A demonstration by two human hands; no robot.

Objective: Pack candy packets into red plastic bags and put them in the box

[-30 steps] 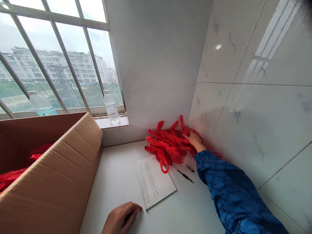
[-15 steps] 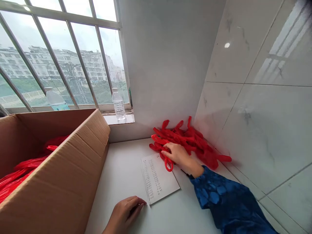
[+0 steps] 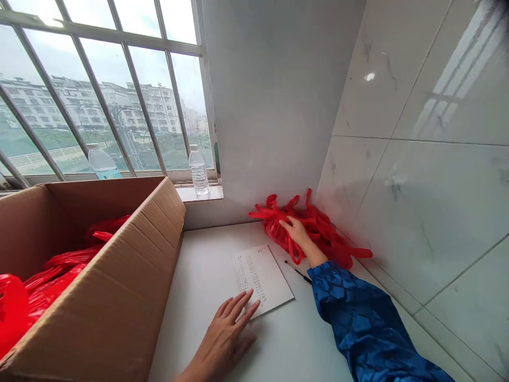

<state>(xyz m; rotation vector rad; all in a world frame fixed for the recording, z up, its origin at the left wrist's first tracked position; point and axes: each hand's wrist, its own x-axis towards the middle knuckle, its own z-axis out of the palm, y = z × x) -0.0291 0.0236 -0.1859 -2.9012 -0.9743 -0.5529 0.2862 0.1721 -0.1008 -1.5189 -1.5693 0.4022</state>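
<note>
At the back right of the white tabletop lies a heap of crumpled red plastic bags, their handle loops sticking out. My right hand, coming from a blue patterned sleeve, rests on the left part of this heap with its fingers stretched over the bags; its underside is hidden. In the middle, a notepad shows columns of handwriting. My left hand is open, fingers spread over the notepad's lower left corner, holding nothing. Between notepad and right sleeve lies a black pen.
A large open cardboard box stands at the left, with more red plastic bags inside. A clear bottle is on the sill of the barred window, and another bottle shows behind the box. A tiled wall bounds the right side.
My right hand has moved back, and the bags under it have shifted off the notepad towards the wall. My left hand has opened and moved onto the notepad's corner. The pen is more exposed.
</note>
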